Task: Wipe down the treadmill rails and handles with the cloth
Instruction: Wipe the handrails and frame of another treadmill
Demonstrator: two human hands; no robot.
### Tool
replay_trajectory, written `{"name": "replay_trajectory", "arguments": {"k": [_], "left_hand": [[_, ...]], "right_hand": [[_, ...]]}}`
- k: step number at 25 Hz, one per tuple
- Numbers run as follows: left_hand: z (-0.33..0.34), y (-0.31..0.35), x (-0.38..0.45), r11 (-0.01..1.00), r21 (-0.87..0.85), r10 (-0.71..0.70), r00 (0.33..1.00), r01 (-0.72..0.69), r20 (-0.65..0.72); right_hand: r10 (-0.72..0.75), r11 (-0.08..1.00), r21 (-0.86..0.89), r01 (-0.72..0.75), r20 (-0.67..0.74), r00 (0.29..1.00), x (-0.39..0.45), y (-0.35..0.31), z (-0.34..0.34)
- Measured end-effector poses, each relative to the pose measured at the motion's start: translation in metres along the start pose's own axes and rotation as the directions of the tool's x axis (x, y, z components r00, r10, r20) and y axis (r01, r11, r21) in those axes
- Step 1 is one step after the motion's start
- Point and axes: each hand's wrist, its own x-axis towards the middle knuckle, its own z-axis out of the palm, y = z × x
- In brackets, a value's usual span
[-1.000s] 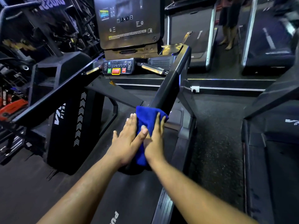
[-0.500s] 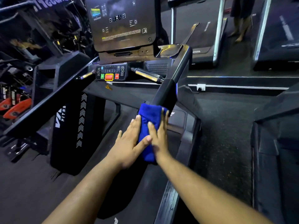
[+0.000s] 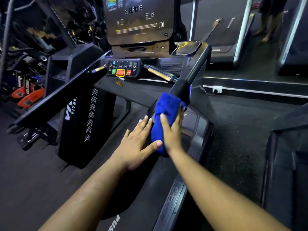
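The right hand (image 3: 172, 130) lies flat, fingers stretched almost straight and close together, pressing a blue cloth (image 3: 164, 117) against the treadmill's right handrail (image 3: 191, 75). The fingers do not curl around the cloth; they hold it in place by pressure from the palm and fingertips. The left hand (image 3: 138, 144) is also spread flat, fingers extended and slightly fanned, resting against the inner side of the same rail, with its thumb touching the lower edge of the cloth. It grips nothing.

The cloth is a deep royal blue, thick and soft-looking, bunched and folded so that it drapes over the top of the rail and wraps down both sides. It sits on the lower stretch of the rail, just below a glossy black section that rises toward the console (image 3: 138, 22).

Between the rails is a control panel (image 3: 123, 70) with green, orange and red buttons. The black treadmill belt (image 3: 141, 197) lies below both forearms.
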Motion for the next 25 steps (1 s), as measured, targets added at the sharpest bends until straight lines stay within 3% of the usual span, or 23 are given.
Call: {"name": "replay_trajectory", "arguments": {"k": [2,4,6,8,9,11,13,14,17,19,23,25], "left_hand": [[0.000,-0.001,0.002,1.000,0.010,-0.002,1.000,0.001,0.006],[0.001,0.000,0.001,1.000,0.023,-0.001,1.000,0.001,0.002],[0.001,0.002,0.000,1.000,0.025,0.001,1.000,-0.001,-0.002],[-0.001,0.003,-0.001,1.000,0.023,0.001,1.000,-0.001,0.002],[-0.001,0.003,-0.001,1.000,0.019,0.004,1.000,-0.004,0.004],[-0.001,0.003,-0.001,1.000,0.002,0.013,1.000,-0.013,0.004],[-0.001,0.003,-0.001,1.000,0.006,0.018,1.000,-0.018,0.005],[-0.001,0.002,-0.002,1.000,0.018,0.018,1.000,-0.018,0.005],[0.000,0.001,-0.001,1.000,0.015,0.019,1.000,-0.019,-0.001],[0.000,0.000,-0.002,1.000,-0.007,0.021,1.000,-0.021,-0.009],[0.000,-0.001,0.000,0.998,-0.053,0.021,1.000,-0.022,-0.022],[0.001,-0.002,0.000,0.999,-0.043,0.024,1.000,-0.025,-0.017]], "right_hand": [[-0.075,0.993,0.088,0.076,-0.023,0.997,0.010,0.016,-0.002],[0.124,0.981,0.160,-0.108,-0.092,0.988,0.088,0.066,-0.011],[0.357,0.920,0.233,-0.314,-0.174,0.917,0.143,0.105,-0.020],[0.427,0.890,0.244,-0.384,-0.154,0.891,0.105,0.087,-0.012],[0.395,0.899,0.256,-0.357,-0.120,0.911,0.063,0.054,-0.002],[0.152,0.978,0.161,-0.134,-0.105,0.983,0.004,-0.006,0.011],[0.007,0.975,-0.222,-0.027,-0.094,0.996,0.031,-0.020,0.001],[-0.030,0.947,-0.320,0.016,-0.040,0.999,0.066,-0.023,-0.006],[0.078,0.824,-0.564,-0.057,0.013,0.997,0.164,-0.040,-0.029],[0.072,0.786,-0.616,-0.058,-0.002,0.997,0.157,-0.049,-0.026],[-0.164,0.868,-0.442,0.228,0.179,0.970,0.027,-0.023,-0.010],[-0.217,0.873,-0.402,0.278,0.191,0.957,0.006,-0.010,-0.016]]}}
